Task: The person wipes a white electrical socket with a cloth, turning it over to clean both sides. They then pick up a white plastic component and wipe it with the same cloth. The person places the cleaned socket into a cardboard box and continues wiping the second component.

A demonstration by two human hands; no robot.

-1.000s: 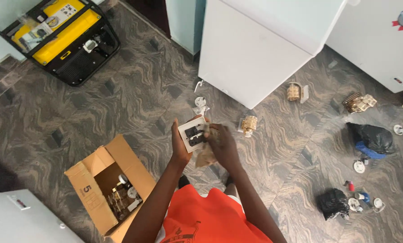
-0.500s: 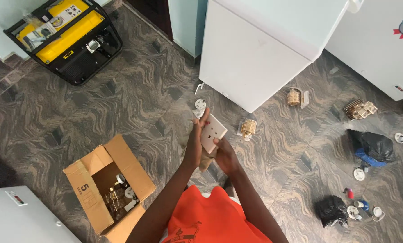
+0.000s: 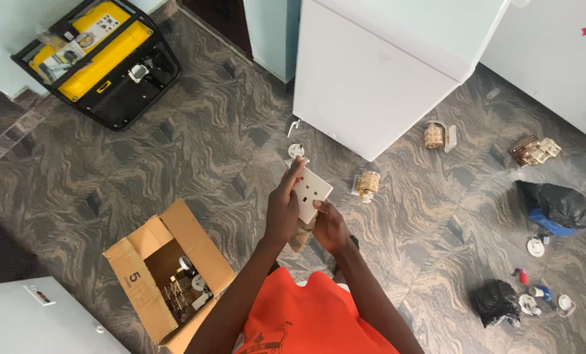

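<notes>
both hands gripping a white socket plate (image 3: 311, 195)
left hand (image 3: 282, 211) is clasping its edge, right hand (image 3: 331, 227) is pinching the lower corner; holding by edges is steadying it.

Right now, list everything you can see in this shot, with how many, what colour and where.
wall socket plate: one, white, held in both hands at centre
cardboard box: one, brown, open, floor lower left
generator: one, yellow and black, upper left
chest freezer: one, white, top centre
crystal light fittings: three, gold, floor right of centre
plastic bags: two, black, floor at right
round fittings: several, white, near the bags
left hand: one, gripping the plate's left edge
right hand: one, under the plate's lower edge
</notes>
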